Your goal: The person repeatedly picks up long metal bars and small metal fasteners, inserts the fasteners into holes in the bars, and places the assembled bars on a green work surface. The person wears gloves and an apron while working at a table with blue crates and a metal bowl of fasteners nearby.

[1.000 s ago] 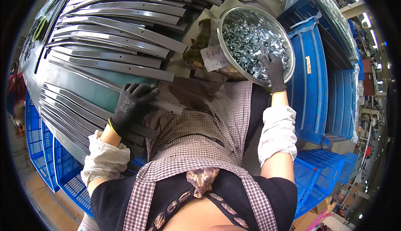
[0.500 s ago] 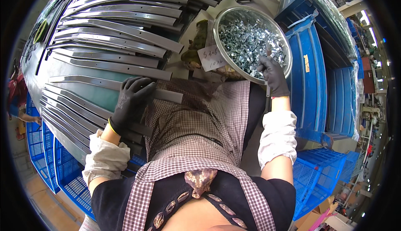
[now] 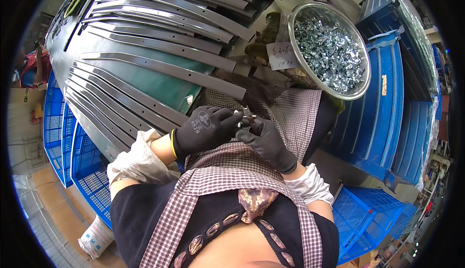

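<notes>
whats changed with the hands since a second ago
The right hand has left the bowl of metal clips and come left, toward the body. The left hand has let go of the metal strip. They're now close together before the apron, holding small metal things. Bowl and strip stayed put.

Left hand (image 3: 206,127) just beside right hand (image 3: 270,144)

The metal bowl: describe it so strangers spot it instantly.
Find the table spread with dark metal strips. Right of it, beside a large blue container, sits a round bowl of shiny metal clips. Unlike that container, its rim is circular and silvery.
</notes>
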Action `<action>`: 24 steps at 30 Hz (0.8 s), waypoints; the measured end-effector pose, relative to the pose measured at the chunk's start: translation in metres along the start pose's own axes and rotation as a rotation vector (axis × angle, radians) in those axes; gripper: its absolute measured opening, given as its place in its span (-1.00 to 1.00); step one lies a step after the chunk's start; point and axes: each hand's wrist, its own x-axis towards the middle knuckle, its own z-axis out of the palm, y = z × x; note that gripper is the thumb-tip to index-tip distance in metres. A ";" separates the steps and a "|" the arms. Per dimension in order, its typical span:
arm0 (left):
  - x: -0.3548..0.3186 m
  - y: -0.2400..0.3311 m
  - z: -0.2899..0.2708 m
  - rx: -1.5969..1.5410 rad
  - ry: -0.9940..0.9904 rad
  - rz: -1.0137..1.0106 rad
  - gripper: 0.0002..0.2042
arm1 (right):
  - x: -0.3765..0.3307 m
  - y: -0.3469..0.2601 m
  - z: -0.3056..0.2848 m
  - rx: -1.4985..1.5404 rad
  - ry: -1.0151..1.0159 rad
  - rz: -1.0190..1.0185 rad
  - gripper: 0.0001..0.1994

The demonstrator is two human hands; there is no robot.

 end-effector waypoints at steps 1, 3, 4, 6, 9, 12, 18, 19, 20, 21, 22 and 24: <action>0.001 0.001 -0.003 -0.002 -0.024 0.006 -0.54 | -0.002 -0.004 0.001 -0.005 0.028 0.012 -0.61; 0.003 0.003 -0.010 -0.005 -0.072 0.018 -0.56 | 0.004 0.013 -0.009 -0.273 0.096 -0.162 -0.52; 0.004 0.002 -0.009 -0.002 -0.065 0.051 -0.56 | 0.006 0.012 -0.010 -0.362 0.124 -0.227 -0.47; 0.005 -0.001 -0.007 0.006 -0.052 0.115 -0.57 | 0.007 0.011 -0.013 -0.430 0.113 -0.274 -0.42; 0.005 -0.007 0.001 0.015 -0.102 0.156 -0.58 | 0.007 0.009 -0.019 -0.382 0.000 -0.168 -0.44; 0.005 -0.010 0.003 0.030 -0.141 0.190 -0.48 | 0.005 0.006 -0.029 -0.357 -0.075 -0.019 -0.47; 0.022 -0.045 -0.019 0.309 0.203 0.089 -0.49 | 0.010 -0.001 -0.043 -0.124 0.111 -0.047 -0.57; 0.021 -0.053 -0.018 0.311 0.161 0.068 -0.49 | 0.013 -0.003 -0.046 -0.154 0.117 -0.041 -0.57; 0.019 -0.063 -0.013 0.312 0.122 0.047 -0.49 | 0.017 -0.006 -0.048 -0.189 0.123 -0.035 -0.57; 0.017 -0.069 -0.009 0.314 0.083 0.025 -0.49 | 0.019 -0.008 -0.048 -0.223 0.128 -0.030 -0.57; 0.019 -0.064 -0.014 0.293 0.054 0.030 -0.53 | 0.020 -0.010 -0.048 -0.275 0.131 -0.014 -0.58; 0.022 -0.063 -0.018 0.240 0.014 0.047 -0.53 | 0.027 -0.004 -0.048 -0.274 0.135 -0.112 -0.61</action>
